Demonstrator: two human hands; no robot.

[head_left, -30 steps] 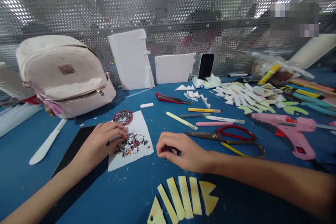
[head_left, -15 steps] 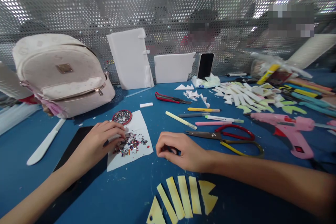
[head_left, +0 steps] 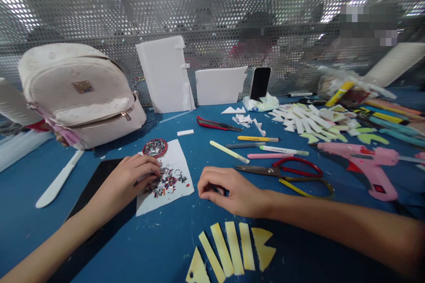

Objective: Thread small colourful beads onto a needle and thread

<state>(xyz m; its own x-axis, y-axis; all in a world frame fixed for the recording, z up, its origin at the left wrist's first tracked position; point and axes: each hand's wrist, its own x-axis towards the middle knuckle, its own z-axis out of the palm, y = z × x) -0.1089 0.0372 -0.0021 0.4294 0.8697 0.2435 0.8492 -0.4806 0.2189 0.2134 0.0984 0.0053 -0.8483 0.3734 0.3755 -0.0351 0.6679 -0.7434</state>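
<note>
At ten o'clock, a soft pale backpack (head_left: 83, 117) stood upright, with a smooth white plastic knife (head_left: 58, 181) below it. Your left hand (head_left: 136, 172) reached in at eight, beside a flat black sheet (head_left: 93, 185), its fingers bent to a narrow gap over the shiny flakes (head_left: 169, 181); whether they pinched any could not be told. From that hand, the round, red-rimmed dish (head_left: 155, 147), filled with glittering bits, sat at one o'clock by the white paper (head_left: 181, 159); the loose flakes lay at three, stopping short of the paper's right edge. A narrow lane of blue table (head_left: 195, 159) separated it from your right hand (head_left: 229, 189), loosely curled near six; you could not tell whether it held anything. Below it fanned flat yellow strips (head_left: 234, 247). Scissors (head_left: 265, 170) lay partly spread just beyond its knuckles, and a pink glue gun (head_left: 365, 154) lay past three.
</note>
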